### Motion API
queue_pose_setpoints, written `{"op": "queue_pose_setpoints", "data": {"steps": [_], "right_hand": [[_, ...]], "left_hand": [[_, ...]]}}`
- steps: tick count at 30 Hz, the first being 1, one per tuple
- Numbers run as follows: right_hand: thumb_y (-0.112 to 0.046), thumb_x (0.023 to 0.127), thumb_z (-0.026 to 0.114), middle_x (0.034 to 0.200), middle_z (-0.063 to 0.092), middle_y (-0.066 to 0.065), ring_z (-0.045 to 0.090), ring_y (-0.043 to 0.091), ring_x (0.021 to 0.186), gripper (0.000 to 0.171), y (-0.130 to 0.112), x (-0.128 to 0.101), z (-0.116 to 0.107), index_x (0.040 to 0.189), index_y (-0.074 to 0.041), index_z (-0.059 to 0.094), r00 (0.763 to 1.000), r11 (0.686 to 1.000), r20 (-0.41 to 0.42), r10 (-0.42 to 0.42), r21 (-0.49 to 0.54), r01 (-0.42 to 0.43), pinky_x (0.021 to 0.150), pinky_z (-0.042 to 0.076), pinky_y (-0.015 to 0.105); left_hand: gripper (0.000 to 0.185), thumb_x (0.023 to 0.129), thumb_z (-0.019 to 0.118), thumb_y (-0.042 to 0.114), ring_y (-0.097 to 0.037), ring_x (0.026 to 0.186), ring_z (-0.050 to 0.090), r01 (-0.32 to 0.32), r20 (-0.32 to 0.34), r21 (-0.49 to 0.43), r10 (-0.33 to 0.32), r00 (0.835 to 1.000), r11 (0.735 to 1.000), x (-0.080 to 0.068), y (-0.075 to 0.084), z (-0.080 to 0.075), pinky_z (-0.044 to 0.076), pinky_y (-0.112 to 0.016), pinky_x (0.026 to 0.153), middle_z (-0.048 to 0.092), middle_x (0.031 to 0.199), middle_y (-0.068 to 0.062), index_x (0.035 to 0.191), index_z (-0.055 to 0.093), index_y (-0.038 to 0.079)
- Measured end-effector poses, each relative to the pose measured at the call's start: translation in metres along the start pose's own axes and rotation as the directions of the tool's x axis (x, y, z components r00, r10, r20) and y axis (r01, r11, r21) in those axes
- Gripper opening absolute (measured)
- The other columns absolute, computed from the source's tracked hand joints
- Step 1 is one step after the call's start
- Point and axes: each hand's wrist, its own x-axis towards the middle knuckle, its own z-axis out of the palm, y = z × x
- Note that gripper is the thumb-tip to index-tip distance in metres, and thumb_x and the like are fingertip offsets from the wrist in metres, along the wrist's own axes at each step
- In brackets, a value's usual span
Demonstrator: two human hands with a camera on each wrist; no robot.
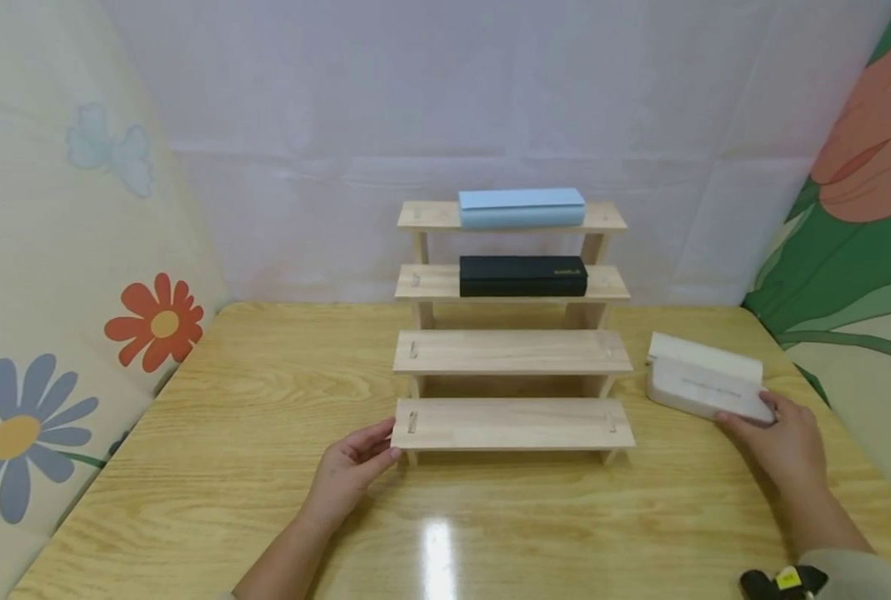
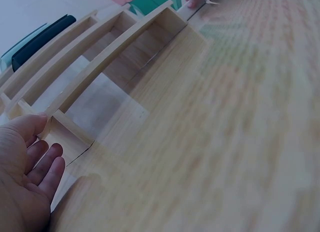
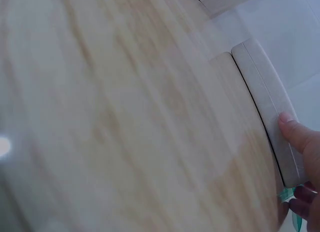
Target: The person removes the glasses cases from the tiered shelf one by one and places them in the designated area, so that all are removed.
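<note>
Table [image 1: 227,400]: bears a four-tier wooden rack [image 1: 513,352]. White case [image 1: 703,385]: on the table, right of the rack. Right hand [image 1: 786,442]: grip clamped on the case's right end. Left hand [image 1: 343,471]: grip touching the rack's lowest left end, lower fingers apart; clamping cannot be told.

Arms [image 1: 291,546] reach forward, apart — left fingers [image 2: 47,164] loosely bent, right fingers [image 1: 784,407] pinching.
</note>
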Motion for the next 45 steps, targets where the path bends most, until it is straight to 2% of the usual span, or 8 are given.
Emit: {"op": "queue_pose_setpoints", "data": {"steps": [9,13,21,27,32,37,41,45], "right_hand": [[-0.054,0.095,0.054,0.154,0.012,0.039,0.014,0.057,0.141,0.092,0.001,0.003,0.002,0.153,0.005,0.016,0.999,0.99,0.028,0.037,0.134,-0.04,0.115,0.019,0.067],[-0.052,0.096,0.052,0.157,0.013,0.036,0.015,0.054,0.143,0.088,0.001,0.006,0.003,0.154,0.003,0.013,0.997,0.979,0.033,0.074,0.186,-0.079,0.117,0.019,0.064],[-0.05,0.094,0.056,0.158,0.023,0.028,0.029,0.044,0.142,0.09,-0.001,0.016,0.006,0.155,-0.001,0.012,0.977,0.925,0.016,0.215,0.318,-0.208,0.117,0.028,0.056],[-0.049,0.092,0.058,0.158,0.025,0.025,0.031,0.04,0.142,0.09,-0.005,0.025,0.009,0.156,-0.002,0.015,0.961,0.883,0.007,0.276,0.392,-0.257,0.117,0.032,0.052],[-0.048,0.093,0.058,0.157,0.029,0.024,0.033,0.038,0.141,0.086,-0.007,0.033,0.011,0.155,-0.003,0.021,0.959,0.884,-0.006,0.284,0.389,-0.26,0.116,0.034,0.05],[-0.047,0.095,0.056,0.158,0.026,0.026,0.03,0.04,0.143,0.085,-0.008,0.038,0.01,0.155,-0.001,0.017,0.961,0.891,-0.011,0.278,0.377,-0.253,0.118,0.031,0.051],[-0.046,0.095,0.055,0.158,0.024,0.028,0.029,0.042,0.144,0.086,-0.009,0.039,0.009,0.155,0.0,0.014,0.966,0.9,-0.012,0.26,0.367,-0.237,0.118,0.029,0.052],[-0.047,0.095,0.054,0.16,0.02,0.026,0.025,0.041,0.146,0.087,-0.009,0.038,0.008,0.156,-0.001,0.011,0.965,0.89,0.0,0.264,0.385,-0.244,0.12,0.027,0.051]], "left_hand": [[0.044,0.087,0.069,-0.001,-0.003,0.096,0.066,0.013,-0.013,0.013,-0.013,1.0,1.0,0.0,-0.002,-0.001,0.056,-0.017,0.083,0.062,0.129,-0.021,0.129,0.058,-0.007],[0.045,0.087,0.069,0.0,-0.002,0.096,0.065,0.001,-0.009,0.014,-0.001,1.0,1.0,-0.001,0.0,-0.001,0.056,-0.016,0.083,0.061,0.13,-0.023,0.13,0.057,-0.007],[0.045,0.087,0.069,-0.001,-0.002,0.095,0.065,-0.002,-0.013,0.008,0.002,1.0,1.0,-0.001,0.001,0.0,0.055,-0.015,0.083,0.061,0.131,-0.023,0.13,0.057,-0.007],[0.045,0.087,0.069,-0.001,-0.002,0.095,0.065,-0.007,-0.006,-0.003,0.007,1.0,1.0,-0.001,0.0,0.001,0.056,-0.016,0.083,0.064,0.127,-0.021,0.129,0.057,-0.008],[0.046,0.086,0.071,0.001,-0.004,0.096,0.065,-0.013,-0.003,-0.009,0.013,1.0,1.0,-0.002,0.0,0.001,0.056,-0.017,0.083,0.067,0.123,-0.015,0.129,0.057,-0.008],[0.046,0.086,0.071,0.0,-0.004,0.095,0.066,-0.026,-0.006,-0.009,0.026,1.0,1.0,-0.002,0.0,0.001,0.056,-0.016,0.082,0.067,0.123,-0.015,0.128,0.057,-0.009],[0.046,0.085,0.071,-0.001,-0.004,0.095,0.066,-0.029,-0.012,-0.007,0.029,1.0,1.0,-0.002,-0.001,0.002,0.056,-0.017,0.082,0.069,0.12,-0.01,0.128,0.057,-0.009],[0.046,0.085,0.071,-0.001,-0.004,0.095,0.066,-0.033,-0.01,0.001,0.033,0.999,0.999,-0.001,-0.001,0.002,0.056,-0.017,0.082,0.068,0.122,-0.014,0.128,0.058,-0.008]]}}
